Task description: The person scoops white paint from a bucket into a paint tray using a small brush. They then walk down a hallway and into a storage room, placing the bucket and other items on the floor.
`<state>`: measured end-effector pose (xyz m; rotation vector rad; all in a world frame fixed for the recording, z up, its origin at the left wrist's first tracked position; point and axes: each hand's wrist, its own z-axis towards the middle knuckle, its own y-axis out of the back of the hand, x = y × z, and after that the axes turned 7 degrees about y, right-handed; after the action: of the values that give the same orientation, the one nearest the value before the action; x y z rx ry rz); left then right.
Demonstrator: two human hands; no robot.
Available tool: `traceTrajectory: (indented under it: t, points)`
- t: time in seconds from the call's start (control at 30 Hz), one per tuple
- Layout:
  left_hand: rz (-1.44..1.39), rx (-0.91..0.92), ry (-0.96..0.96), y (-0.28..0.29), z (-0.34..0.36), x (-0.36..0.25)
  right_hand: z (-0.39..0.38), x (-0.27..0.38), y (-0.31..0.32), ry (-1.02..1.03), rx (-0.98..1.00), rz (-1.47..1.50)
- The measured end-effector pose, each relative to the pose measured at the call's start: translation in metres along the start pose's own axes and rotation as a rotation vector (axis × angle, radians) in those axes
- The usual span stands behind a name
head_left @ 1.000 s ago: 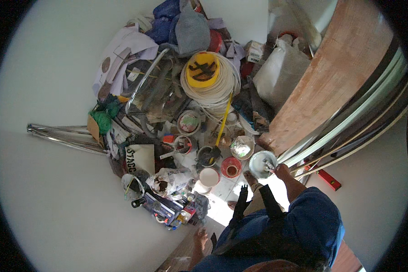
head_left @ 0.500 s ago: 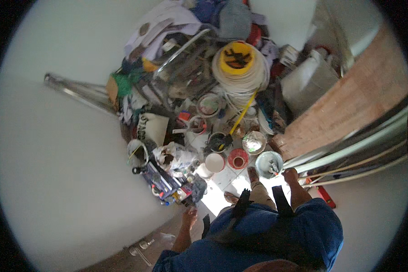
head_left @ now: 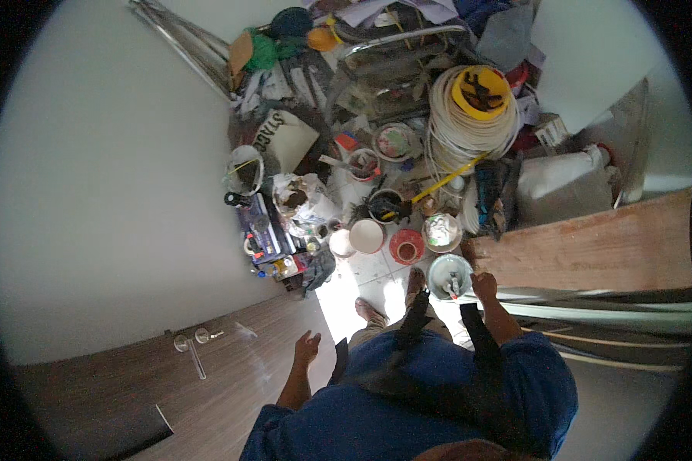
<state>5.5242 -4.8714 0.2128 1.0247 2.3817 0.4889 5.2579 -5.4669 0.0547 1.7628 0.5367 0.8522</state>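
Note:
My right hand (head_left: 484, 289) is closed at the rim of a pale bucket (head_left: 436, 291), seemingly gripping its edge; the exact hold is too small to make out. Hand tools (head_left: 452, 286) with a red tip lie in the bucket. My left hand (head_left: 307, 349) hangs at my left over the wood-look floor, fingers apart and nothing visible in it. Closest to it is a dark crumpled bag (head_left: 320, 270) beside a toolbox (head_left: 267, 223). Left of the pale bucket stand a red pot (head_left: 396, 255) and a white bucket (head_left: 367, 236).
A wooden plank (head_left: 592, 242) and long pale trunking strips (head_left: 592, 313) lie along the right. Farther off are a white cable coil (head_left: 446, 123) with a yellow spool (head_left: 482, 92), and a heap of bags and tools. A glass-like handle piece (head_left: 197, 357) lies on the floor (head_left: 131, 384) at left.
The view has turned left, so the clutter has swung rightward and upward. My left hand has come away from the dark bag. My right hand stays at the pale bucket.

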Motion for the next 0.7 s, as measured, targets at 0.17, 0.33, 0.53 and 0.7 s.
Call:
traceTrajectory:
  t: [0.17,0.33,0.53,0.7]
  points:
    - [-0.046,0.002,-0.017,-0.008,-0.021,0.025,0.017,0.008,0.014,0.053,-0.012,0.042]
    - [-0.238,0.006,-0.037,-0.011,-0.037,0.043,0.025,0.024,0.019,0.068,0.096,0.017]
    - [-0.383,0.025,0.097,-0.008,-0.041,0.083,0.025,0.047,-0.007,0.195,0.094,-0.081]
    - [-0.632,0.142,0.114,-0.007,-0.05,0.158,0.012,0.08,-0.012,0.155,0.118,0.074]
